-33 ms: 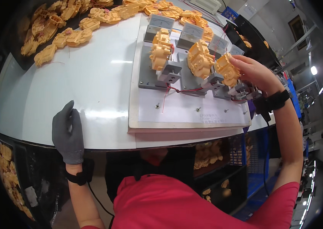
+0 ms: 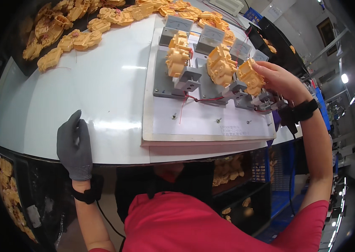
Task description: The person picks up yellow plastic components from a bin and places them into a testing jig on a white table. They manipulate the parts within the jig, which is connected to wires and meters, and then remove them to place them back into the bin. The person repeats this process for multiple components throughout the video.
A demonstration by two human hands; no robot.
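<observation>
My left hand, in a grey glove, rests at the front edge of the white tabletop, loosely curled with nothing in it. My bare right hand reaches to the test board's right side. Its fingers hold the upper right of a yellow plastic housing; some fingertips are hidden behind it. That housing is seated upright on a grey fixture. To its left, a second yellow housing and a third yellow housing stand on similar fixtures. A panel meter rises behind the leftmost one.
Yellow housings with thin wires lie along the table's far side. The white test board carries small toggle switches and red-black wires. Below the tabletop are a blue crate and a dark bin with yellow parts.
</observation>
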